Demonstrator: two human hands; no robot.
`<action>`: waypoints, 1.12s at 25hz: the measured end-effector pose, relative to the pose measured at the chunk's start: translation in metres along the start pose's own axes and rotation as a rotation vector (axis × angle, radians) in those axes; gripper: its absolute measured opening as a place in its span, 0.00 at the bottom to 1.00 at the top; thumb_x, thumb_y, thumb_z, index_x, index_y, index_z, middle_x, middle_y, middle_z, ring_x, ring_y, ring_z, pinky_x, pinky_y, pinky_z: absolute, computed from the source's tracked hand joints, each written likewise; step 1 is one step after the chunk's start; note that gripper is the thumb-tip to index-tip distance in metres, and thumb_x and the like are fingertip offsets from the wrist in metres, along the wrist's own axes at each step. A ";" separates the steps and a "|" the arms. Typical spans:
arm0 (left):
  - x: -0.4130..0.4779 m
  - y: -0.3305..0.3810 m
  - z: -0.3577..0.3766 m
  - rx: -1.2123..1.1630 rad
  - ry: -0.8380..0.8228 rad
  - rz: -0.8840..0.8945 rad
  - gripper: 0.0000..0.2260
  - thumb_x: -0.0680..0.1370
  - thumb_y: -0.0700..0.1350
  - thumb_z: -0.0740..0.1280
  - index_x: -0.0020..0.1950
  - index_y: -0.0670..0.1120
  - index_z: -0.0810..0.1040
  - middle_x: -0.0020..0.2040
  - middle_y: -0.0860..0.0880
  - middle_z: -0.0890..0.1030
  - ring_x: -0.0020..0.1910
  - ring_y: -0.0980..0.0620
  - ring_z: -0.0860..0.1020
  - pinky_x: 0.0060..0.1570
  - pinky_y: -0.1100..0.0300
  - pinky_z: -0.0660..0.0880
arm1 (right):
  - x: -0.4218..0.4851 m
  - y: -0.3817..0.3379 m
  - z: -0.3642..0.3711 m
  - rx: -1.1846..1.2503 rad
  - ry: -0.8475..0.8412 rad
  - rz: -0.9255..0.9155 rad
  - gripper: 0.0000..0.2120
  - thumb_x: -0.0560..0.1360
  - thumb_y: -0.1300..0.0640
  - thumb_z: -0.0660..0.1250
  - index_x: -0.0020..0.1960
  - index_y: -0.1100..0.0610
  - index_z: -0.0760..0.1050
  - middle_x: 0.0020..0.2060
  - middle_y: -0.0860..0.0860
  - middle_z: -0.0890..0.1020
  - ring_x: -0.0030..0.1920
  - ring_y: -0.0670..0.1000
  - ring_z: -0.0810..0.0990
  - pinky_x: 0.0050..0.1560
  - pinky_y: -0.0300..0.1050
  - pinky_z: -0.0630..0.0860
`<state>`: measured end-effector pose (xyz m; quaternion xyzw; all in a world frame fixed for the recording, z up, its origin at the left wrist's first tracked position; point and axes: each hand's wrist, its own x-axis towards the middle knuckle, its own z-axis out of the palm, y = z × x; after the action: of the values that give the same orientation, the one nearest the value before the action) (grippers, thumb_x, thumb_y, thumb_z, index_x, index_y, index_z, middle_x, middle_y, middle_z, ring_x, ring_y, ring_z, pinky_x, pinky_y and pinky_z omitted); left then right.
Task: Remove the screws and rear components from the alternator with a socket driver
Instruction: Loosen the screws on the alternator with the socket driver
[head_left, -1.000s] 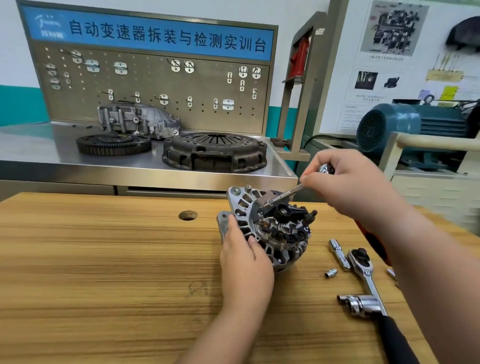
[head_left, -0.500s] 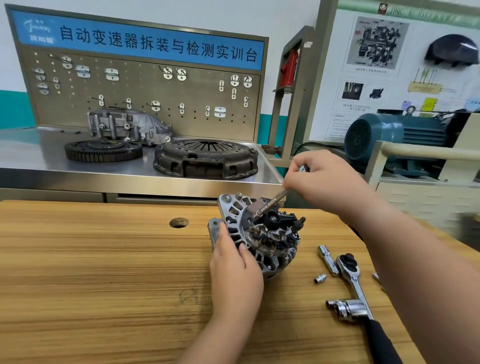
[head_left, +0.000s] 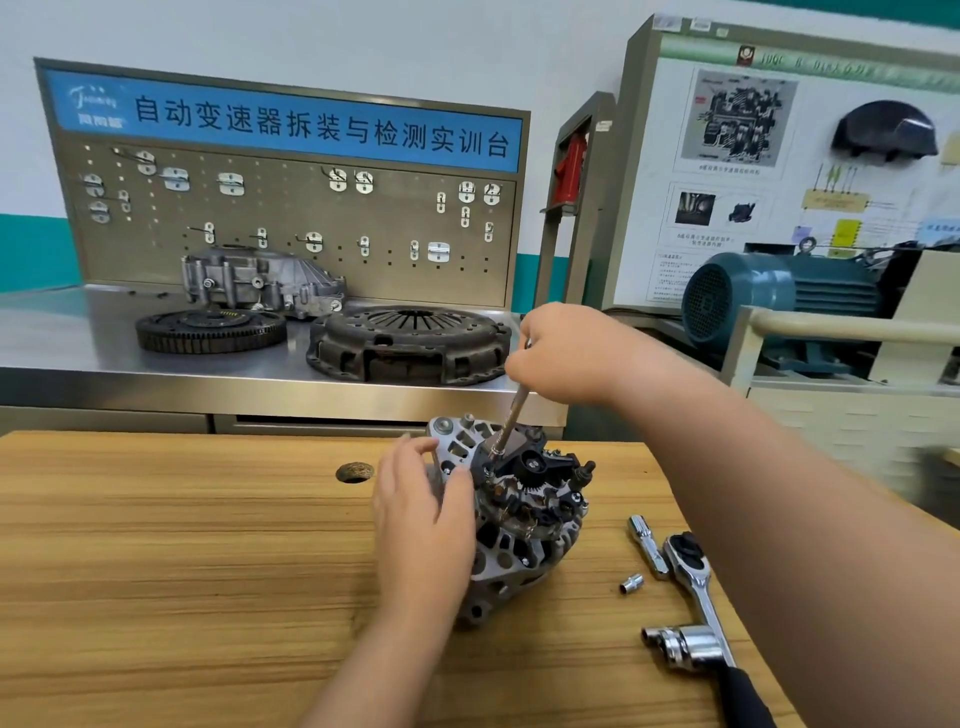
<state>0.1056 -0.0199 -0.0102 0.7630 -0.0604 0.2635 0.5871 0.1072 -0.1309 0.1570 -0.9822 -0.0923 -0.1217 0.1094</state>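
The silver alternator (head_left: 519, 551) stands on the wooden bench (head_left: 182, 571) with its rear side up, black rear components (head_left: 535, 467) exposed. My right hand (head_left: 566, 353) grips the top of a slim socket driver (head_left: 511, 421), whose tip sits on a screw at the upper left of the rear components. The shaft leans steeply, nearly upright. My left hand (head_left: 421, 519) rests against the alternator's left side with fingers relaxed and slightly spread.
A ratchet wrench (head_left: 696, 587), an extension bar (head_left: 647, 545), a small loose socket (head_left: 631, 583) and a large socket (head_left: 675, 642) lie right of the alternator. A round hole (head_left: 355, 472) is in the bench. Behind stand a clutch plate (head_left: 410, 343), a flywheel (head_left: 210, 330) and a blue motor (head_left: 779, 301).
My right hand has swung the driver more upright, over the alternator. My left hand has loosened its hold and slid up the alternator's left side.
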 end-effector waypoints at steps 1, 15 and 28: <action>0.009 0.007 -0.001 -0.023 -0.042 0.086 0.14 0.75 0.57 0.56 0.60 0.58 0.67 0.60 0.58 0.72 0.61 0.56 0.69 0.59 0.55 0.69 | 0.000 0.000 -0.001 -0.004 -0.005 0.004 0.11 0.78 0.57 0.59 0.37 0.57 0.67 0.30 0.50 0.68 0.31 0.48 0.66 0.30 0.41 0.64; 0.042 0.008 0.002 -0.223 -0.428 0.278 0.12 0.82 0.47 0.52 0.53 0.56 0.74 0.35 0.54 0.79 0.47 0.57 0.79 0.53 0.66 0.71 | -0.008 -0.005 0.020 -0.075 0.291 -0.197 0.17 0.80 0.46 0.53 0.35 0.53 0.65 0.29 0.48 0.72 0.30 0.46 0.69 0.28 0.44 0.59; 0.047 -0.012 -0.005 -0.095 -0.052 0.219 0.15 0.80 0.52 0.52 0.52 0.55 0.78 0.55 0.57 0.79 0.59 0.58 0.74 0.59 0.58 0.70 | 0.004 -0.011 0.016 -0.286 0.224 -0.349 0.18 0.81 0.47 0.56 0.33 0.50 0.61 0.28 0.46 0.70 0.29 0.44 0.67 0.28 0.43 0.63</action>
<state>0.1488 -0.0019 0.0024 0.7297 -0.1709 0.3029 0.5887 0.1124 -0.1164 0.1447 -0.9373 -0.2294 -0.2588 -0.0436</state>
